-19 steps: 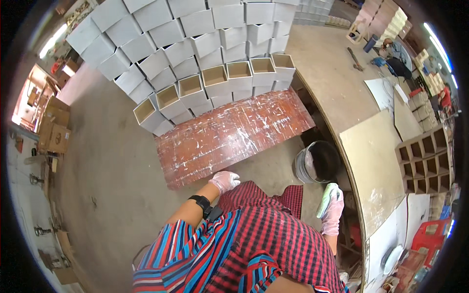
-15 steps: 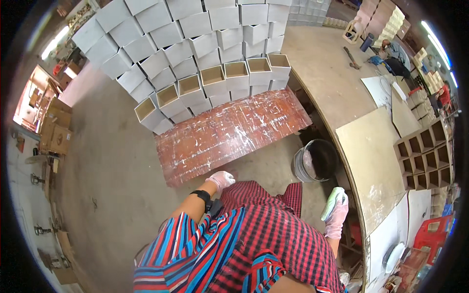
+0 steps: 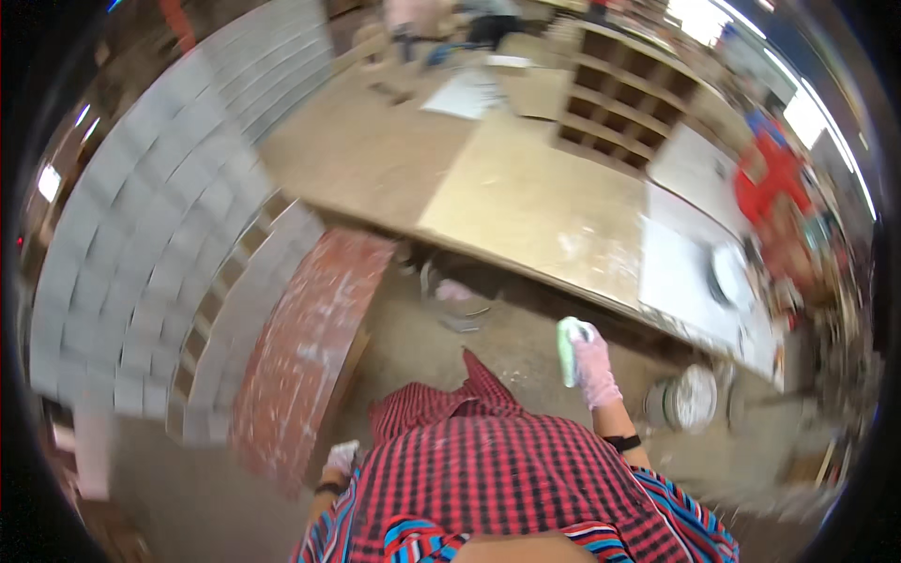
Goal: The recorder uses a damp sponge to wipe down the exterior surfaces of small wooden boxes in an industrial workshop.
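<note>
My right hand (image 3: 593,368), in a pale pink glove, is closed round a light green and white sponge-like pad (image 3: 567,351). It is held in front of the long workbench's near edge. Low on the left, my gloved left hand (image 3: 342,457) hangs beside my red-and-black checked apron, close to a paint-smeared red board (image 3: 300,352). Its fingers are too blurred to make out. A bucket (image 3: 454,296) stands on the floor partly under the bench, with something pinkish inside.
Stacked grey-white boxes (image 3: 141,253) rise on the left behind the board. The workbench (image 3: 535,206) crosses ahead, bearing a compartmented wooden rack (image 3: 624,94), white sheets and a round white dish (image 3: 732,275). A white tub (image 3: 690,399) stands on the floor at right.
My view and body have turned right, so the stacked boxes and red board now lie to the left. The pad stays in my right hand, now out ahead of me.
</note>
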{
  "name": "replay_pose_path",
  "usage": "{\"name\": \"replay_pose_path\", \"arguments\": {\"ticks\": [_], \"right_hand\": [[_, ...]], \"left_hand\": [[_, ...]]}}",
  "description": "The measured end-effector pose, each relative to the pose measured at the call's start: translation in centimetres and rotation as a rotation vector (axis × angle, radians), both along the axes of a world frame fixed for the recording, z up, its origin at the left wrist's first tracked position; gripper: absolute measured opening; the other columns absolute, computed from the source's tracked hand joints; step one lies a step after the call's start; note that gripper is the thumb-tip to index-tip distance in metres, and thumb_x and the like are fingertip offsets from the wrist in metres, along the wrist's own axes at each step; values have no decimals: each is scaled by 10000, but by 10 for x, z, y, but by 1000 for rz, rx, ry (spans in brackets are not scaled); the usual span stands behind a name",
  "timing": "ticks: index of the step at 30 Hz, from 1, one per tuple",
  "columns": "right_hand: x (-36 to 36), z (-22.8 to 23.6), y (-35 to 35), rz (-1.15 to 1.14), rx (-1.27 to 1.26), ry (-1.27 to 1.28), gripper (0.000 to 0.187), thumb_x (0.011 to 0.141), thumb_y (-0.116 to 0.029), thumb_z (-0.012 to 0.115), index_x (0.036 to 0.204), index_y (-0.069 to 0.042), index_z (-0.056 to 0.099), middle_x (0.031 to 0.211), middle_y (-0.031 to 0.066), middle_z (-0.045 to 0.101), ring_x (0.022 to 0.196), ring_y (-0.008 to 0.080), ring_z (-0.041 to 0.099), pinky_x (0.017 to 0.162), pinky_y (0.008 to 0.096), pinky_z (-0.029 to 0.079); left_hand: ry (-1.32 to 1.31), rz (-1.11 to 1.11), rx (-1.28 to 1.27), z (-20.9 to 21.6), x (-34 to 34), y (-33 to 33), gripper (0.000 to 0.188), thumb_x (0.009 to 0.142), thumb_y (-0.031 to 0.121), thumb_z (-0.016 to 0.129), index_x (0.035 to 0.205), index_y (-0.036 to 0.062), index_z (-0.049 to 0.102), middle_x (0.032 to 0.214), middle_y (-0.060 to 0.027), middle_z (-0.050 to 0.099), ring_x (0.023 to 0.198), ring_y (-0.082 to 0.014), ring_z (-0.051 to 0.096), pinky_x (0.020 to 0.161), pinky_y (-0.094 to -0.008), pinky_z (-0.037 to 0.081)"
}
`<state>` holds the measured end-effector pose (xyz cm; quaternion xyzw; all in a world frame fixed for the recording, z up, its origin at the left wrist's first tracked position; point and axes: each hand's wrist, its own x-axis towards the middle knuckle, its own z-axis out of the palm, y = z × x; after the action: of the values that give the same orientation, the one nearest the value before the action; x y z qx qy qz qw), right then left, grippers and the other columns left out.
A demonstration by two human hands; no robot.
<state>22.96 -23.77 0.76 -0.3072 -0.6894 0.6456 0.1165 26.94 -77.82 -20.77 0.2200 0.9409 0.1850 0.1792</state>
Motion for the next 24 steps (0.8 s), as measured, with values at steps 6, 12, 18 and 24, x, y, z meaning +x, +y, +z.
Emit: {"name": "replay_pose_path", "arguments": {"ticks": [6,12,18,24], "right_hand": [[30,-33,45,-92,-94,-36,238,843,-142,553,1049,-22,554,876,31,582,764,100,512,689,250,438],[52,2,54,-348,-123,-213,308,857,-219,492,1089,-25,550,911,72,583,790,159,536,704,279,437],[42,-33,101,-230,-44,-134,333,877,-239,457,1126,-25,514,939,76,571,806,161,532,719,292,442],[-33,-34,143,-103,-37,-126,336,872,-236,469,1131,-26,506,935,81,574,787,165,535,700,292,446]], "left_hand": [[-18,-191,-127,-99,-60,-33,200,823,228,440,799,72,563,784,-154,614,771,-304,612,635,-397,486],[25,-342,-220,84,-150,121,112,718,169,549,712,58,549,730,-176,579,742,-351,570,652,-427,451],[2,-118,78,2,-207,169,276,838,262,477,884,17,595,792,-124,613,671,-240,590,641,-347,481],[-713,596,250,53,-223,269,255,663,69,606,914,74,564,821,-125,604,847,-274,605,727,-320,494]]}}
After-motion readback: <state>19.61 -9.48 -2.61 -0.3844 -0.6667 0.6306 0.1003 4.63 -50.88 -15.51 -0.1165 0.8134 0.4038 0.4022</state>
